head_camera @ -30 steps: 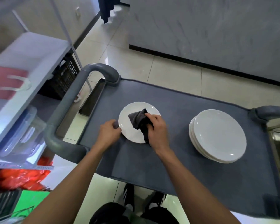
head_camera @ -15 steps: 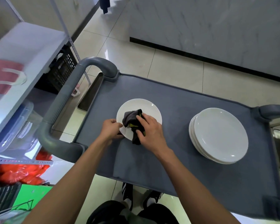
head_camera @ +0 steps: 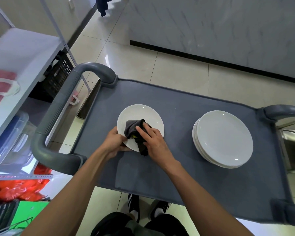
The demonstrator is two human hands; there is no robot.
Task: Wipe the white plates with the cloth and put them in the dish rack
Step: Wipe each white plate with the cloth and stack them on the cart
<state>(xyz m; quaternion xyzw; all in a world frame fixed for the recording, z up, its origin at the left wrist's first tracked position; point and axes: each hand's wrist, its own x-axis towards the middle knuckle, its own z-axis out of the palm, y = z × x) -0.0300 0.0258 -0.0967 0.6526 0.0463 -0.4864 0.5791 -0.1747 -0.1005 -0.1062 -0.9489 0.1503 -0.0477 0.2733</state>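
Note:
A single white plate (head_camera: 143, 113) lies flat on the grey cart top (head_camera: 177, 159), left of centre. My left hand (head_camera: 114, 142) grips the plate's near-left rim. A dark grey cloth (head_camera: 132, 128) is bunched on the plate, and my right hand (head_camera: 152, 138) presses it down with the fingers curled over it. Part of the cloth hangs off the plate's near edge. A stack of white plates (head_camera: 223, 138) sits to the right on the cart. No dish rack is visible.
The cart has thick grey handles at the left (head_camera: 58, 108) and right (head_camera: 283, 111). A white metal shelf (head_camera: 20, 53) with plastic bins stands at the left, a black crate (head_camera: 58, 74) beneath it. Tiled floor and a marble wall lie beyond.
My right hand has slid the cloth across the plate toward its near-left part. My left hand has stayed on the rim. The view has shifted slightly.

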